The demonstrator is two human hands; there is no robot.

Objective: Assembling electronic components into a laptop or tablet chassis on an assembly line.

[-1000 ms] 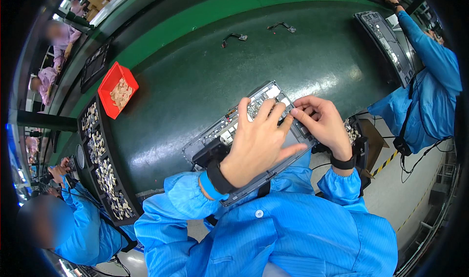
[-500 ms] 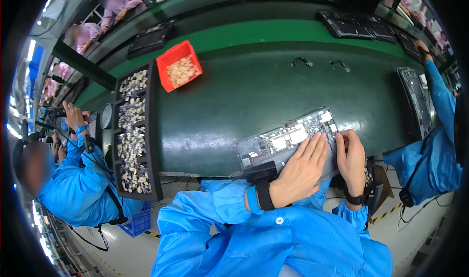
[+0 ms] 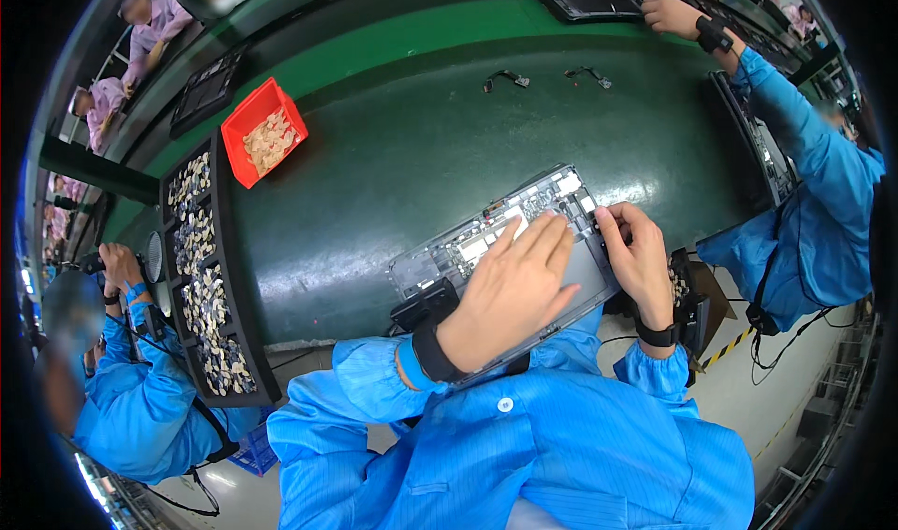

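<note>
An opened laptop base (image 3: pixel 589 277) with its circuit board showing lies tilted at the near edge of the green bench, partly over my lap. My left hand (image 3: pixel 514 291) is spread flat over its middle, fingers stretched toward the board and thumb out to the right. This hand covers part of the board and the panel below it. At the right edge of the base, my right hand (image 3: pixel 641 254) holds the corner side, thumb on top and fingers curled. Black bands circle both wrists.
A black compartment tray (image 3: pixel 245 343) of small parts stands left, beside a red bin (image 3: pixel 229 137) of tan pieces. Two short cables (image 3: pixel 506 81) lie ahead. Another laptop base (image 3: pixel 762 142) sits right, near a co-worker's arm (image 3: pixel 795 109). More chassis (image 3: pixel 599 1) lie at the back.
The view has shifted, so the bench things appear further left. My left hand has moved down and left across the base, its thumb now spread out. The co-worker's hand at right has reached further left.
</note>
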